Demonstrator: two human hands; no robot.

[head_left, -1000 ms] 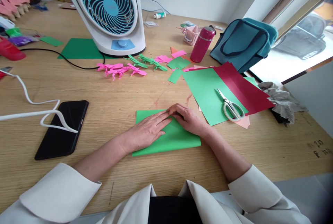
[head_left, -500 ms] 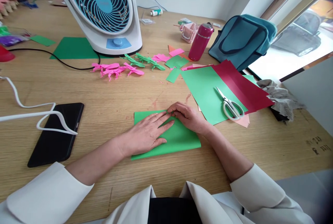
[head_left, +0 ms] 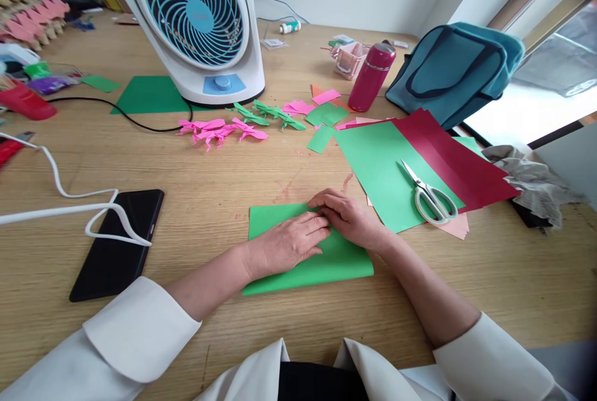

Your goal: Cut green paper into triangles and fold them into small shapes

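Observation:
A folded green paper sheet (head_left: 275, 221) lies on the wooden table (head_left: 224, 189) right in front of me. My left hand (head_left: 289, 242) lies flat on it, fingers stretched toward the right. My right hand (head_left: 347, 217) rests on the sheet's top right part, its fingers bent and pressed together against the paper where they meet the left fingertips. Both hands cover the middle of the sheet.
To the right lie larger green (head_left: 382, 171) and dark red (head_left: 448, 155) sheets with white scissors (head_left: 431, 196) on them. Pink (head_left: 214, 130) and green (head_left: 270, 115) folded paper figures sit before a fan (head_left: 200, 22). A black phone (head_left: 116, 242) and white cable (head_left: 60, 193) lie left. A magenta bottle (head_left: 370, 78) and teal bag (head_left: 452, 71) stand behind.
My left hand has slid a little to the right on the green sheet, closing up against the right hand. The view has shifted slightly; the paper stays in place.

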